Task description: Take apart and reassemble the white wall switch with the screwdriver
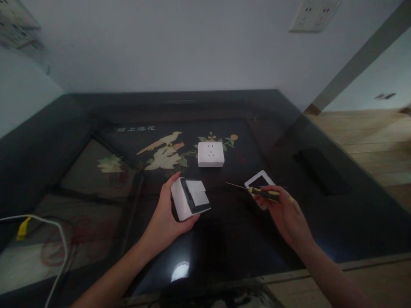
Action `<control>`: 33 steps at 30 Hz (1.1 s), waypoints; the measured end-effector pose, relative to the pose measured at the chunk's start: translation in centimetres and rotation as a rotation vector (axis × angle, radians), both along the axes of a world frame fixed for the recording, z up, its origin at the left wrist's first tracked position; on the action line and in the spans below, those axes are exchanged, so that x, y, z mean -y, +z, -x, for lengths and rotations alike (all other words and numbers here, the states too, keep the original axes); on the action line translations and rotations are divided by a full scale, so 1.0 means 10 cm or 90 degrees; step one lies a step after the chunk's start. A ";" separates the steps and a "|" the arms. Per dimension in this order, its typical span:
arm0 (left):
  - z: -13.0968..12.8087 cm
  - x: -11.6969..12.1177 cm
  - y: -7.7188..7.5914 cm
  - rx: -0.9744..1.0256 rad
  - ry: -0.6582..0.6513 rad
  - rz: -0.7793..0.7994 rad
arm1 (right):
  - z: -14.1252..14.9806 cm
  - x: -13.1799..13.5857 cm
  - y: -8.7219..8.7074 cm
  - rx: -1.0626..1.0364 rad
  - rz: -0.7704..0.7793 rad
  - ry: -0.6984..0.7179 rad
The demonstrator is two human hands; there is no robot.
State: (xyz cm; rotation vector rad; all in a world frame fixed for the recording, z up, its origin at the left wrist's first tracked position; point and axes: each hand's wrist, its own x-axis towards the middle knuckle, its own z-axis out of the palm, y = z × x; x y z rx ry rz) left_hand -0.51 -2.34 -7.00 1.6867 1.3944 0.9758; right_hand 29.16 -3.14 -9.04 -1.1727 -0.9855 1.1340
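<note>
My left hand (pixel 168 209) is wrapped round a white socket box (pixel 181 201), held tilted above the table, its dark-edged face with a white panel turned to the right. A screwdriver (pixel 265 193) with a black and yellow handle lies in the fingers of my right hand (pixel 287 211), its thin shaft pointing left toward the box but apart from it. Just behind the screwdriver is a white rectangular frame (pixel 262 174), partly hidden by my right hand; I cannot tell whether my fingers touch it. Beyond both hands, a white wall socket (pixel 211 154) sits on the table.
The dark glossy tabletop (pixel 205 261) carries a bird and flower picture under its surface. A black flat object (pixel 323 171) lies at the right. On the left runs a white cable (pixel 62 239) with a yellow tag (pixel 23 229). Wall sockets (pixel 314 15) are mounted behind.
</note>
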 end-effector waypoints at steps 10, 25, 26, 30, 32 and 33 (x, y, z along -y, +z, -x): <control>0.17 0.16 -0.20 -0.194 0.069 -0.056 | 0.48 -0.29 0.01 -0.052 -0.016 0.091; 0.11 0.32 -0.06 -0.332 0.028 -0.009 | 0.41 -0.31 0.18 -0.133 -0.071 0.047; 0.14 0.29 0.00 -0.334 0.022 -0.015 | 0.39 -0.32 0.20 -0.131 -0.067 0.046; 0.19 0.07 0.12 -0.372 -0.087 -0.157 | 0.25 -0.39 0.28 -0.114 -0.058 0.033; 0.16 -0.05 0.10 -0.377 -0.196 -0.193 | 0.17 -0.44 0.27 -0.110 -0.059 0.023; 0.15 -0.10 0.07 -0.377 -0.243 -0.200 | 0.13 -0.47 0.26 -0.109 -0.056 0.019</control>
